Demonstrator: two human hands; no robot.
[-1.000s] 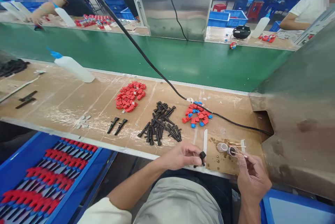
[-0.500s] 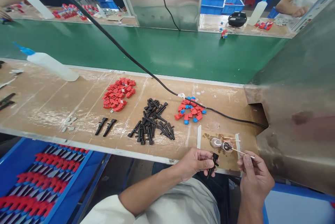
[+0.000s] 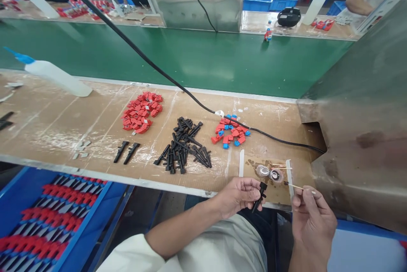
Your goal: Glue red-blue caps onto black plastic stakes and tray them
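My left hand [image 3: 243, 195] pinches a black plastic part [image 3: 261, 195] shaped like a small rod with a square head, held upright at the bench's front edge. Between the fingertips of my right hand [image 3: 313, 215] is a thin cotton swab [image 3: 300, 187], its dark tip pointing left toward the black part but apart from it. Just beyond lies a small round pot [image 3: 276, 176] with dark contents, beside its clear lid [image 3: 262, 171]. More swabs [image 3: 281, 166] lie behind the pot. A pile of similar black parts [image 3: 182, 145] is left of my hands.
Red-and-blue pieces [image 3: 232, 131] and a heap of red pieces [image 3: 142, 112] lie on the bench. A black cable [image 3: 165, 77] hangs across it. A white bottle [image 3: 57, 78] leans at the left. A metal housing [image 3: 359, 149] stands right; a blue crate [image 3: 92, 225] sits below left.
My right hand has drawn the swab out of the pot and slightly to the right. My left hand still holds the black part almost unmoved. The camera view has shifted slightly.
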